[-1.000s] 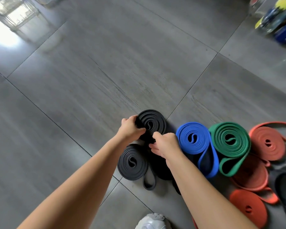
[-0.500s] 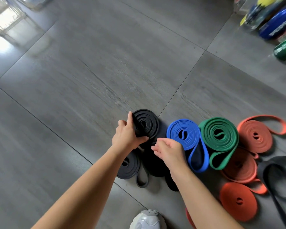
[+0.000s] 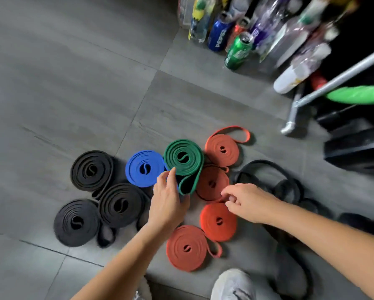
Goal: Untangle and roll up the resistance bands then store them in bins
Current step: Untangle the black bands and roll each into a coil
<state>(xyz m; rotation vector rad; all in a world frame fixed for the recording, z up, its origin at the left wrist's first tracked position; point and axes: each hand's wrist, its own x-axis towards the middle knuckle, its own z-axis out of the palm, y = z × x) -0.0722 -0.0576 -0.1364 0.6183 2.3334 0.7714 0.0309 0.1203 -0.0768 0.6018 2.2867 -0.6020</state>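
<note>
- Both hands have let go of the far black roll [image 3: 92, 169], which they were gripping a second ago. It now lies flat on the grey floor [image 3: 52, 83], touching the middle black roll [image 3: 120, 204], with the near black roll [image 3: 76, 223] just beside that.
- The left hand [image 3: 166, 204] has moved right. Its fingers are fairly straight and slightly spread, with their tips at the near-left edge of the green roll [image 3: 183, 158], between it and the blue roll [image 3: 145, 168]. It holds nothing yet.
- The right hand [image 3: 244, 202] hovers over the orange rolls [image 3: 218, 220] with its fingers loosely curled and empty.
- The view has swung right, bringing in bottles and cans [image 3: 238, 50] at the far right and a pale shoe [image 3: 231, 284] at the near edge.
- The black roll looks finished, and attention is turning to the green roll, whose loose tail bulges out on its near side.
- A loose black band [image 3: 268, 169] lies unrolled to the right of the orange rolls, so the rolling appears unfinished.
- No bin is in view, so storing has likely not begun.
</note>
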